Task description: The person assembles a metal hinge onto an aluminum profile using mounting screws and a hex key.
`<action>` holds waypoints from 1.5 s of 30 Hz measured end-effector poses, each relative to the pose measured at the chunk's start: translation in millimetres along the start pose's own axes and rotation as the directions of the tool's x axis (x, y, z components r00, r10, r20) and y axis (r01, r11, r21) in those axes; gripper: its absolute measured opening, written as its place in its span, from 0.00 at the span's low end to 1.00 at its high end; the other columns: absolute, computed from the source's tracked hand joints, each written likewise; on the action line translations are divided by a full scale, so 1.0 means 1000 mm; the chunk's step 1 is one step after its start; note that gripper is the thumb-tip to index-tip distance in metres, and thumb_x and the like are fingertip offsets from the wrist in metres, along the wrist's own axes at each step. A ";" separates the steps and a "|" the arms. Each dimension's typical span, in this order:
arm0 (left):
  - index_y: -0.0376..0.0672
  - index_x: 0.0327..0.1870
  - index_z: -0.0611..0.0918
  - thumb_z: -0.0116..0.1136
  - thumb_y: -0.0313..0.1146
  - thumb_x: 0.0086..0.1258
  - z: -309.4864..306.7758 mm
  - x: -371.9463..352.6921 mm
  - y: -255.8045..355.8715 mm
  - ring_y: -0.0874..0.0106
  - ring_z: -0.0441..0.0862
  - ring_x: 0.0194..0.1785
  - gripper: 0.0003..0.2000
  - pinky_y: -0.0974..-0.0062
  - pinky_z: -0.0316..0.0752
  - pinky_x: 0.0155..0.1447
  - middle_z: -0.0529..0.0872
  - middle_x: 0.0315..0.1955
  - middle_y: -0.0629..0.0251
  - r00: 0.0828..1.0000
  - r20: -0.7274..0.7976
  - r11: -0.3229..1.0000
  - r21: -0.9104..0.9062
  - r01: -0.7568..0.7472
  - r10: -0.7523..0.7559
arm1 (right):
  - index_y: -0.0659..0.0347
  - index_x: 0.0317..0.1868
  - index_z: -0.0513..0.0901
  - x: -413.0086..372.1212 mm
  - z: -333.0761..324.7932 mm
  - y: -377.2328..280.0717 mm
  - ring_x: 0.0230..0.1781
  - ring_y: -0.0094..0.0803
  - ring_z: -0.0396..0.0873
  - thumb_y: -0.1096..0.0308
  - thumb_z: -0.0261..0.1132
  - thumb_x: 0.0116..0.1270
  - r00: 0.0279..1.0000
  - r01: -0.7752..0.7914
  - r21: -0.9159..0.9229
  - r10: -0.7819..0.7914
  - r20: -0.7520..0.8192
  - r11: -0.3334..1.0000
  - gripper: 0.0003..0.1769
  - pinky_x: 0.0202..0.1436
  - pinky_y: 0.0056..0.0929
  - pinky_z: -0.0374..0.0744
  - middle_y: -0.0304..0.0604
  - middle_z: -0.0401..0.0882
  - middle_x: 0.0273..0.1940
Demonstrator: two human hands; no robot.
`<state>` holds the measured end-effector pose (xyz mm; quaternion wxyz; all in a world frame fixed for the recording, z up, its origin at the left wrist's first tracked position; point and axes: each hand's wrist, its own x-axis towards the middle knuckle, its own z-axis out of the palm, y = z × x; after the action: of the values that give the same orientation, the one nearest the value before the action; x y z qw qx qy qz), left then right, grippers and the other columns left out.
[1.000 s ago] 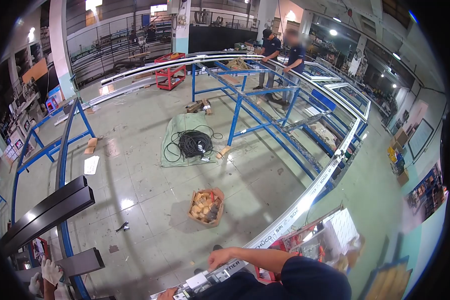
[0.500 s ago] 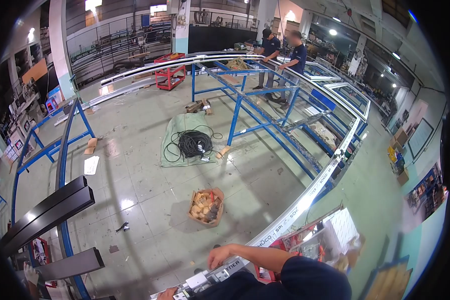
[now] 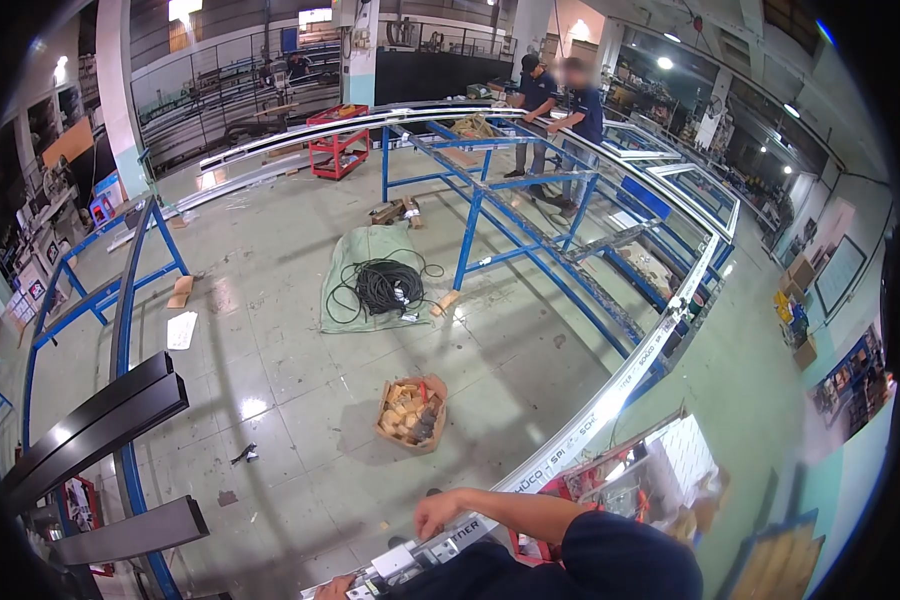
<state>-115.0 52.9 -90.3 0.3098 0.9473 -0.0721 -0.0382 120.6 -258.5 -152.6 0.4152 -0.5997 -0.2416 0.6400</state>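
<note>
A long aluminium profile (image 3: 610, 400) wrapped in printed protective film runs from the bottom centre up to the right, lying on blue steel trestles (image 3: 530, 240). My right hand (image 3: 436, 514) sits on its near end with the fingers curled over the edge, the bare forearm reaching in from a dark blue sleeve (image 3: 620, 560). My left hand (image 3: 334, 588) is at the bottom edge beside the profile's end fitting (image 3: 395, 562). It is mostly cut off, so its grip is hidden.
A cardboard box of wood blocks (image 3: 411, 412) stands on the floor ahead, with a coil of black cable (image 3: 388, 285) on a green sheet beyond. Dark profiles (image 3: 90, 430) lie on a blue rack at left. Two people (image 3: 555, 110) work at the far end.
A co-worker's gloved hand at the bottom left has dropped out of view. The two people at the far end shifted slightly. My hands have stayed in place.
</note>
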 end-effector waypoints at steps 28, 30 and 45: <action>0.46 0.56 0.79 0.64 0.32 0.57 0.000 0.000 0.000 0.50 0.81 0.45 0.22 0.54 0.74 0.49 0.86 0.46 0.57 0.996 -0.068 0.998 0.022 -0.054 0.056 | 0.66 0.52 0.85 -0.007 -0.007 -0.016 0.38 0.28 0.82 0.68 0.70 0.60 0.999 0.019 -0.124 -0.012 0.053 0.992 0.20 0.44 0.30 0.80 0.43 0.88 0.42; 0.47 0.56 0.79 0.64 0.32 0.57 0.001 -0.001 0.000 0.50 0.81 0.46 0.22 0.53 0.74 0.49 0.86 0.45 0.57 0.999 -0.040 0.999 0.035 0.005 -0.004 | 0.66 0.53 0.85 -0.006 -0.008 -0.013 0.40 0.29 0.83 0.69 0.70 0.59 0.998 0.020 -0.114 -0.013 0.057 0.993 0.21 0.45 0.30 0.80 0.44 0.88 0.43; 0.48 0.55 0.80 0.64 0.33 0.58 -0.004 0.003 0.008 0.50 0.81 0.46 0.21 0.52 0.74 0.48 0.86 0.45 0.57 0.999 -0.042 1.000 -0.006 -0.012 0.012 | 0.65 0.44 0.87 -0.005 0.001 -0.023 0.30 0.25 0.80 0.68 0.73 0.58 0.998 -0.013 -0.244 -0.001 -0.057 0.970 0.15 0.33 0.28 0.77 0.38 0.86 0.31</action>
<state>-112.6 48.9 -82.1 0.3145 0.9464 -0.0711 -0.0168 124.6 -250.4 -130.8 0.3430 -0.6650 -0.3045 0.5894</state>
